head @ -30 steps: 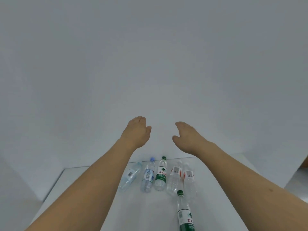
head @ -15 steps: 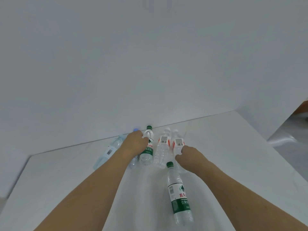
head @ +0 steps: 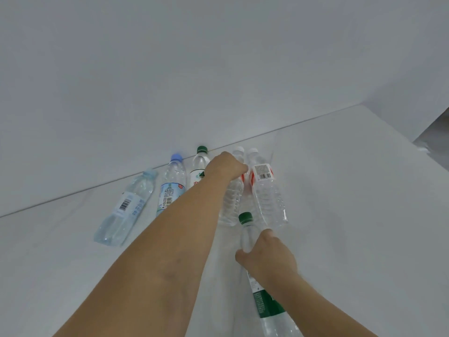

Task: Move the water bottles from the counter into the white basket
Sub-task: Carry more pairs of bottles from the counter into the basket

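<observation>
While six water bottles lie on their sides on the white counter point(head: 340, 203), both hands are down among them. Taking the green-capped bottle in the row point(head: 199, 166) as the landmark: it lies with its cap toward the wall point(head: 218, 69), and most of its body is hidden behind the left forearm. Just to its left lies the blue-capped bottle point(head: 171, 183), and further left again, angled away, the pale blue bottle point(head: 126, 205) with a barcode on its label. Just to the landmark's right lies a white-capped bottle with a red-edged label point(head: 233, 198); the left hand point(head: 224, 166) covers its upper part with the fingers curled down around it, closed on the bottle near the label. Touching that one on its far side from the landmark is a second white-capped bottle point(head: 266, 188), its barcode label facing up. Nearer the camera than the landmark and to its right, well apart from the row, lies another green-capped bottle with a dark green label point(head: 264, 305); the right hand point(head: 269, 259) wraps its shoulder below the cap, thumb on one side and fingers on the other. The white basket is out of view.
</observation>
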`<state>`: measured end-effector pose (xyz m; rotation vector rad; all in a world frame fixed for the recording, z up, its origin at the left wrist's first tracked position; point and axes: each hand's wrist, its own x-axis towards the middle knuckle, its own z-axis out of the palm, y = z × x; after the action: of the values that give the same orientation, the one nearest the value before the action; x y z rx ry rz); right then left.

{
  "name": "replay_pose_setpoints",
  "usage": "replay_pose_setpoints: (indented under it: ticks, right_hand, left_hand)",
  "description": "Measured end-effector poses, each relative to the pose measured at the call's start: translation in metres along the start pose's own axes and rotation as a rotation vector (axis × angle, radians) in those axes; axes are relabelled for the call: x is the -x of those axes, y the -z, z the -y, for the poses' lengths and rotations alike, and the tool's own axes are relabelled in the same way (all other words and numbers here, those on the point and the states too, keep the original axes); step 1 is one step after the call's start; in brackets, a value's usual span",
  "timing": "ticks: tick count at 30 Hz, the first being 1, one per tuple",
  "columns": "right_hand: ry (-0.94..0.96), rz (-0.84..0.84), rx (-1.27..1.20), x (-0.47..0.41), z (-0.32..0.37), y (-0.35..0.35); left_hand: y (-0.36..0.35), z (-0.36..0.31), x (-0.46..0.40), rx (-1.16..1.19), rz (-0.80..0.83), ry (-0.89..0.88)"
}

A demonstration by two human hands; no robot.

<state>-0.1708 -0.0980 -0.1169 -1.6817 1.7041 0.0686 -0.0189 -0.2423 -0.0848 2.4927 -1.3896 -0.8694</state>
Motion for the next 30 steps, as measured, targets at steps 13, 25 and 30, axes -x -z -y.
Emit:
replay_pose_setpoints:
  ticks: [13, 25, 30]
  right_hand:
    - [-0.048, 0.094, -0.305, 0.013, -0.005, 0.015]
    - [0.228, -0.054, -0.575, 0.099, 0.025, 0.083]
    - [0.366, -0.027, -0.666, 0.121, 0.04, 0.126]
  left_hand:
    - [0.016, 0.029, 0.046, 0.332, -0.211, -0.04]
    - [0.02, 0.062, 0.181, 0.963, -0.358, -0.034]
    - [0.036, 0.054, 0.223, 0.988, -0.501, -0.03]
